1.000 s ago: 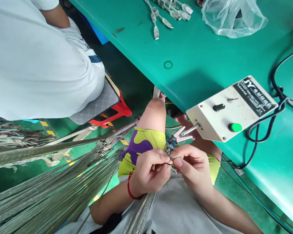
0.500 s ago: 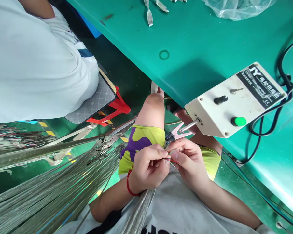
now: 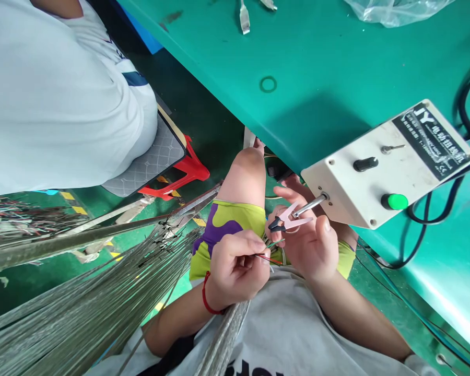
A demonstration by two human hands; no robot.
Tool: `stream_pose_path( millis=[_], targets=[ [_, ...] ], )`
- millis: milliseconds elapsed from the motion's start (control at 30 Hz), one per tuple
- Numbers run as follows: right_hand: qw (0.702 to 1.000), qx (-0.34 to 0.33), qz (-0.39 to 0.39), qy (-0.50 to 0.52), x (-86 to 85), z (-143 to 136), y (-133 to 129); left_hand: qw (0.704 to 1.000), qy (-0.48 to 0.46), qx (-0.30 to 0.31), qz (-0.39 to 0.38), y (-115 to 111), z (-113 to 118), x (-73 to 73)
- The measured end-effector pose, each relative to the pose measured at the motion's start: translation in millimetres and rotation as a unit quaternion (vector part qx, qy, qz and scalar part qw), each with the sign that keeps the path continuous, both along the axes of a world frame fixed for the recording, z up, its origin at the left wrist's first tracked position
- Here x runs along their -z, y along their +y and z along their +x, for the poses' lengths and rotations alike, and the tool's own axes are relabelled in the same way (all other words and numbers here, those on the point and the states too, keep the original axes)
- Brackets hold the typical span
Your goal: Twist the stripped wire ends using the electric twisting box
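Note:
Pinched in my left hand (image 3: pixel 238 269) are thin coloured wires (image 3: pixel 272 259), with red, black, green and white ends sticking out to the right. A bundle of grey cables (image 3: pixel 224 339) runs below that wrist, over my shirt. My right hand (image 3: pixel 311 245) is open, palm up, its fingers spread around and behind a pink clip (image 3: pixel 290 218) with black tips. That clip sits on the metal shaft (image 3: pixel 311 204) of a white box-shaped machine (image 3: pixel 387 164) with a black knob, a toggle switch and a green button. Whether the right fingers touch the clip, I cannot tell.
The machine stands at the edge of a green table (image 3: pixel 317 68). Black cords (image 3: pixel 460 193) trail behind it. USB plugs (image 3: pixel 244 18) and a plastic bag (image 3: pixel 395 10) lie farther back. Many cables (image 3: pixel 102 297) hang over a rail at left. A person (image 3: pixel 70 104) sits on a red stool (image 3: pixel 194 167).
My right hand has let go of the wires and opened, moving right and up around the clip. The left hand keeps its pinch. The view has shifted slightly.

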State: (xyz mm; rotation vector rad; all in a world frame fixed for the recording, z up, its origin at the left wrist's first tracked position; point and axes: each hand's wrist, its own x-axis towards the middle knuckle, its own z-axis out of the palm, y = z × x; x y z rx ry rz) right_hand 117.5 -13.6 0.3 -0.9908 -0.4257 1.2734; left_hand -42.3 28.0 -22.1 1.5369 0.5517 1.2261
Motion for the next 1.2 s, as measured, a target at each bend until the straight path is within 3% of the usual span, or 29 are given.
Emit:
stream_pose_path(
  millis=[267, 500, 1033, 1200],
  targets=[
    [0.996, 0.040, 0.022, -0.078, 23.8, -3.6, 10.1, 0.998, 0.005, -0.043, 0.055, 5.1, -1.3, 4.1],
    [0.992, 0.056, -0.002, -0.116, 21.7, -1.4, 12.3, 0.999, 0.002, -0.043, 0.033, 5.3, 1.4, 7.6],
    [0.994, 0.049, 0.024, -0.090, 22.1, -1.3, 10.9, 0.998, 0.014, -0.044, 0.038, 7.8, 2.3, 8.5],
    [0.995, 0.019, 0.031, -0.091, 24.9, 1.6, 10.1, 0.997, 0.023, -0.051, 0.046, 8.8, 3.0, 7.3]
  ],
)
